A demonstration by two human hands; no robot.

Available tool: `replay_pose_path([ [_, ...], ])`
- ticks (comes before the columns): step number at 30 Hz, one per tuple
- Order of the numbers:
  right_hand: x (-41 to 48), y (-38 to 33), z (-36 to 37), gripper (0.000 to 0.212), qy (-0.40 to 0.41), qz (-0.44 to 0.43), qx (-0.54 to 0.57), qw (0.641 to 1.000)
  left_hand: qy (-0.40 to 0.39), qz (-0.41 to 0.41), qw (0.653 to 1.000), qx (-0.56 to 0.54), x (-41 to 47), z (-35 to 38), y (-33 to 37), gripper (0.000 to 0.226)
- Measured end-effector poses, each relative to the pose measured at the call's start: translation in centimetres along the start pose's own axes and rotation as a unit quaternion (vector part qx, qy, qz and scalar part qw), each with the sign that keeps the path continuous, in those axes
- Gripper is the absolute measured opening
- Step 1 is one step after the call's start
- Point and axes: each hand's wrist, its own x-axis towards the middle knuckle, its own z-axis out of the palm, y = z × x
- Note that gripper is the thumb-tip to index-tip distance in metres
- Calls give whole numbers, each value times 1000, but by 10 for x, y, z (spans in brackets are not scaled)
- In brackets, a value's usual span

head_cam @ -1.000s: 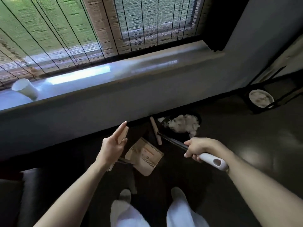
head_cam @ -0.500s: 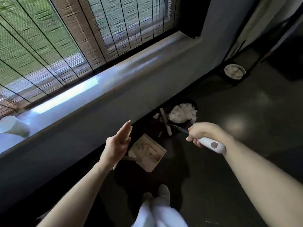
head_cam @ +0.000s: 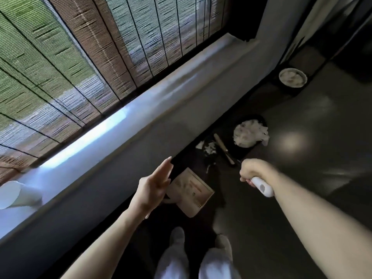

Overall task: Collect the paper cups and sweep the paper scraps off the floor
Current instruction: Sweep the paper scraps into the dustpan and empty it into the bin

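My right hand (head_cam: 253, 169) grips the white handle (head_cam: 262, 187) of a small broom. Its wooden head (head_cam: 223, 147) rests on the dark floor beside a little heap of white paper scraps (head_cam: 209, 148). Just behind the broom stands a black bin (head_cam: 259, 119) full of white paper scraps. My left hand (head_cam: 155, 184) hovers with straight fingers over the handle end of a beige dustpan (head_cam: 192, 193) lying flat on the floor, holding nothing. One white paper cup (head_cam: 18, 195) lies tilted on the window sill at the far left.
The pale window sill (head_cam: 141, 109) runs diagonally under bamboo blinds, with a grey wall below it. A second round bin (head_cam: 292, 77) sits by the wall corner at the upper right. My feet in white socks (head_cam: 177, 235) stand just behind the dustpan.
The view has swung and tilted, so the sill now runs steeper. My right hand has drawn the broom slightly back from the bin. The left hand stays open over the dustpan.
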Motion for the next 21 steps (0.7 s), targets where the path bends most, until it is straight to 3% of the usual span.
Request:
replay_pose_path([
  [2, 8, -8, 16, 22, -16, 0, -42, 999, -8, 8, 1000, 1, 10, -9, -7, 74],
  [5, 7, -15, 41, 10, -53, -12, -51, 997, -23, 14, 1000, 2, 22, -20, -16, 73],
  [7, 0, -13, 52, 38, -55, -21, -44, 997, -37, 21, 999, 6, 29, -22, -20, 73],
  [9, -7, -4, 51, 49, -47, -29, 13, 998, -49, 20, 999, 4, 34, -21, -22, 72],
  [15, -26, 28, 14, 54, -17, 5, 223, 975, -54, 11, 998, -17, 51, -20, -20, 65],
  [18, -28, 23, 1, 44, -16, -3, 245, 969, -49, 9, 998, -23, 58, -15, -19, 64],
  [21, -17, 5, -4, 14, -4, -13, 223, 975, -47, 10, 999, -9, 71, -12, -22, 66],
])
